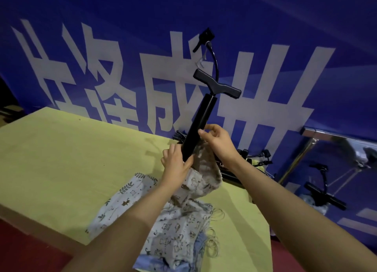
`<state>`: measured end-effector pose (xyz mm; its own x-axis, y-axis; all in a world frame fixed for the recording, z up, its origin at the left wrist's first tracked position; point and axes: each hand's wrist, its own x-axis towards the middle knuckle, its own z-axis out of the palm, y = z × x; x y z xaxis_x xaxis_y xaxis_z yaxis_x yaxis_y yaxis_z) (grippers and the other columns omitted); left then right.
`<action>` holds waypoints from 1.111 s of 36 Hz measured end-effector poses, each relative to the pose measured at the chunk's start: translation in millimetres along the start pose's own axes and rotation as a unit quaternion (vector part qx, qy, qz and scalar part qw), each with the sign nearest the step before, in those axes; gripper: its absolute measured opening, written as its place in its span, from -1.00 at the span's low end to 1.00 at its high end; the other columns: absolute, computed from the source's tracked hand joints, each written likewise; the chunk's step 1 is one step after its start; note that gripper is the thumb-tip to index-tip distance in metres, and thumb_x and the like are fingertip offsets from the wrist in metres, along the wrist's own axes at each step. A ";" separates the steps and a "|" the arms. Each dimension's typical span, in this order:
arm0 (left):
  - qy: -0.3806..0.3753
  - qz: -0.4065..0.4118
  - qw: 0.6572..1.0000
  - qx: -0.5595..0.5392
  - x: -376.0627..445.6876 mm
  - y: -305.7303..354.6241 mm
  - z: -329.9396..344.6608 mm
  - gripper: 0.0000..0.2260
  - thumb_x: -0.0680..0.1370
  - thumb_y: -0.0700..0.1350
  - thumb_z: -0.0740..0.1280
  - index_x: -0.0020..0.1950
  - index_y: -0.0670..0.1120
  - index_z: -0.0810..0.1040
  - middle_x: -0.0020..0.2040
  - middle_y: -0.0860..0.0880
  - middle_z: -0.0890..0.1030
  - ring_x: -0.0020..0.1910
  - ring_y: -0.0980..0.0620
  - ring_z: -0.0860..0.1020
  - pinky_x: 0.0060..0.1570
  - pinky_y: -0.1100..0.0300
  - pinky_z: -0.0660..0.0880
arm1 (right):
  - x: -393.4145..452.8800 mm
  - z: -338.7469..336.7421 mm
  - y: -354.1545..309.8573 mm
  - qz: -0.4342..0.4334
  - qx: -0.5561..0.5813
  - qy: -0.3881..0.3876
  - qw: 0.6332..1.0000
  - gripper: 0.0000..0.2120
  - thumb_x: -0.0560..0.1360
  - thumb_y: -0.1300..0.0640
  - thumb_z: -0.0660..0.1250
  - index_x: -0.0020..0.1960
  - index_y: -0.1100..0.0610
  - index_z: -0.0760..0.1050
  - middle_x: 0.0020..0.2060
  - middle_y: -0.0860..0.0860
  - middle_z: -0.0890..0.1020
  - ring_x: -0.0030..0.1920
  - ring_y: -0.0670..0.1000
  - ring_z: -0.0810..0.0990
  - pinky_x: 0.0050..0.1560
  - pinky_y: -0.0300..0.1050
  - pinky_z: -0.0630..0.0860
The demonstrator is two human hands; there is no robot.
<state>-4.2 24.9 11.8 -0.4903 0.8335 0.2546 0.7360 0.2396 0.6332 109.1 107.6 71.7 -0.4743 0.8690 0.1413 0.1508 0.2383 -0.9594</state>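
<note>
Black T-handled hand pump (201,125) leaned up and away, foot inside the grey animal-print cloth pouch (196,183). Left hand (175,166) gripped its base, and right hand (217,142) pinched the pouch rim just higher.

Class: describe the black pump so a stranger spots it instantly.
Before the white-lettered blue banner, above the yellow-green table, the left hand and right hand hold a black cylindrical pump, its base in grey animal-print cloth. Its T-shaped handle and curved hose set it apart.

Both hands grip black pump (201,125) upright: left hand (175,165) low, right hand (214,140) higher; printed cloth (183,220) beneath.
</note>
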 end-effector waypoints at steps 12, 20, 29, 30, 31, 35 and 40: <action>-0.094 0.031 0.989 0.112 6.1 -9.1 -5.0 -0.41 0.47 -0.05 0.36 0.42 -0.01 0.16 0.32 0.01 0.25 0.23 -0.12 0.28 0.17 -0.06 0.33 | -0.3 8.0 -1.0 -0.023 -0.014 0.022 0.999 -0.88 0.46 -0.03 0.41 -0.09 -0.07 0.48 -0.16 -0.16 0.62 -0.09 -0.16 0.61 -0.10 -0.27 0.53; -0.123 0.022 0.992 0.009 1.9 -20.5 -9.0 -0.39 0.48 -0.40 0.21 0.48 -0.02 0.19 0.27 -0.05 0.35 0.16 -0.10 0.48 0.11 -0.04 0.50 | -8.7 10.6 16.5 -0.017 -0.068 0.021 0.997 -0.77 0.44 -0.04 0.43 0.01 0.01 0.47 -0.09 -0.06 0.63 -0.03 -0.06 0.62 0.07 -0.02 0.59; -0.011 0.055 0.998 0.000 0.8 -6.4 -27.0 -0.46 0.52 -0.37 0.17 0.39 0.01 0.08 0.31 -0.09 0.24 -0.11 -0.08 0.50 -0.18 -0.06 0.55 | -12.2 26.0 40.7 -0.024 -0.224 0.031 0.974 -0.52 0.36 -0.24 0.41 0.15 0.01 0.52 -0.02 -0.05 0.66 -0.02 -0.04 0.63 -0.04 0.00 0.60; -0.008 0.068 0.998 0.005 0.0 -6.2 -27.1 -0.41 0.51 -0.37 0.18 0.40 0.06 0.04 0.30 -0.09 0.23 -0.13 -0.08 0.50 -0.20 -0.06 0.55 | -12.7 27.5 40.9 -0.027 -0.253 0.032 0.967 -0.52 0.36 -0.25 0.41 0.15 0.02 0.52 -0.02 -0.04 0.65 -0.02 -0.02 0.63 -0.05 -0.01 0.59; -0.003 0.083 0.996 0.008 -0.1 -5.7 -27.3 -0.36 0.50 -0.37 0.19 0.40 0.12 -0.01 0.30 -0.09 0.23 -0.17 -0.07 0.49 -0.25 -0.07 0.55 | -12.6 29.1 41.8 -0.031 -0.278 0.034 0.960 -0.52 0.36 -0.25 0.40 0.15 0.02 0.52 -0.02 -0.04 0.64 -0.03 -0.02 0.62 -0.06 -0.03 0.58; 0.011 0.122 0.992 0.040 4.0 -1.3 -29.3 -0.11 0.46 -0.40 0.24 0.40 0.33 -0.22 0.32 -0.10 0.20 -0.43 0.00 0.35 -0.47 0.10 0.39 | -14.7 36.0 43.1 -0.045 -0.348 0.024 0.936 -0.48 0.35 -0.28 0.39 0.16 0.03 0.52 -0.02 -0.02 0.62 -0.01 0.01 0.61 0.00 0.01 0.55; -0.001 0.101 0.990 0.096 5.6 0.7 -27.9 0.07 0.47 -0.36 0.28 0.25 0.43 -0.54 0.36 -0.12 0.13 -0.48 0.10 0.25 -0.48 0.28 0.26 | -14.4 40.4 49.1 -0.053 -0.400 -0.011 0.915 -0.45 0.41 -0.22 0.36 0.29 0.05 0.44 0.02 0.02 0.58 0.03 0.04 0.58 0.08 0.02 0.50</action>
<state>-19.5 15.9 34.0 -0.3240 0.8749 0.3599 0.8940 0.1587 0.4191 88.3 89.3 12.7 -0.5388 0.8159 0.2100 0.6850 0.5693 -0.4545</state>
